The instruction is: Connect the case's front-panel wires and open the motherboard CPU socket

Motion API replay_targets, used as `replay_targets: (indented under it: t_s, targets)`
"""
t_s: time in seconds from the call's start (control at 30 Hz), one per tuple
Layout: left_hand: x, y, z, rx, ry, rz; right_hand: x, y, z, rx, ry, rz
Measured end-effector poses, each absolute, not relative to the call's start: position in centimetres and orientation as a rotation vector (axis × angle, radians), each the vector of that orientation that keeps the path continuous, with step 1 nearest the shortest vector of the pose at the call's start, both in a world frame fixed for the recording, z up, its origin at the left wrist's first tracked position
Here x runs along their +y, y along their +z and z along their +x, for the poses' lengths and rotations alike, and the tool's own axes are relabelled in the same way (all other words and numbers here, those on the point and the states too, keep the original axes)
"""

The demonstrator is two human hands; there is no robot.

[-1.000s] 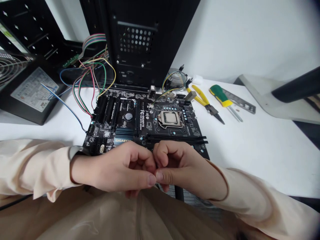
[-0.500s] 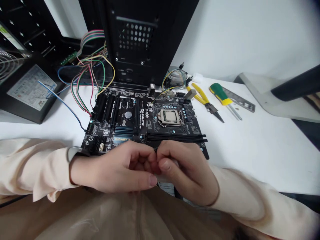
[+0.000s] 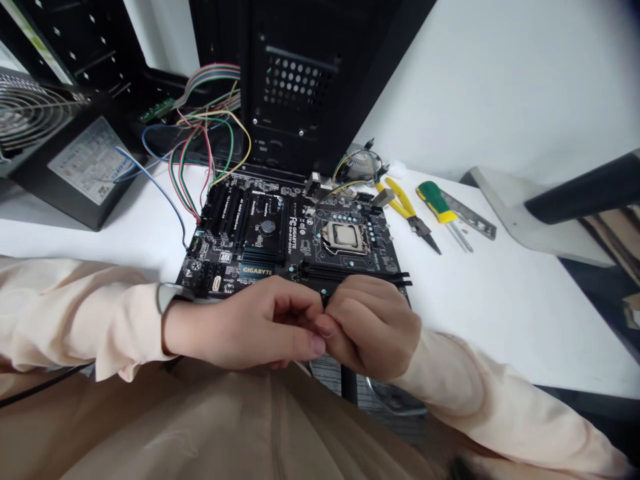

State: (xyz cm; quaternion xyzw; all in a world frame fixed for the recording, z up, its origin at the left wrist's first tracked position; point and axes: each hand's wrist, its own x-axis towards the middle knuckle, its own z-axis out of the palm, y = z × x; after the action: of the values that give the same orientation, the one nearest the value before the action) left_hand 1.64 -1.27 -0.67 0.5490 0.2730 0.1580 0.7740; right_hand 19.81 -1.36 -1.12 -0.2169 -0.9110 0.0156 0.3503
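Find the board (image 3: 309, 233) flat on the surface (image 3: 475, 313), just beyond left grip (image 3: 250, 327) and right grip (image 3: 375, 327), curled and touching each other; cannot tell whether gripping anything. Probably light and stiff, fragile around the chip (image 3: 346, 235); best taken by its edges. Reads GIGABYTE on the heatsink (image 3: 259, 255) and again, with GA-B75-DS3V, left of the chip.

The motherboard (image 3: 295, 233) lies on the desk (image 3: 475, 307), with a processor (image 3: 347, 237) in its socket. Left of the motherboard sits the power supply (image 3: 85, 167); behind it stands the case (image 3: 300, 40). Right of it lie pliers (image 3: 419, 224), then a screwdriver (image 3: 436, 202). Both hands (image 3: 373, 327) are before it.
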Motion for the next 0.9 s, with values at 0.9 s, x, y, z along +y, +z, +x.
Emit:
replay_targets:
  t_s: [0.9]
  targets:
    - [-1.36, -0.61, 2.42, 0.579, 0.438, 1.215, -1.6, -1.04, 19.38, -2.35, 0.147, -0.559]
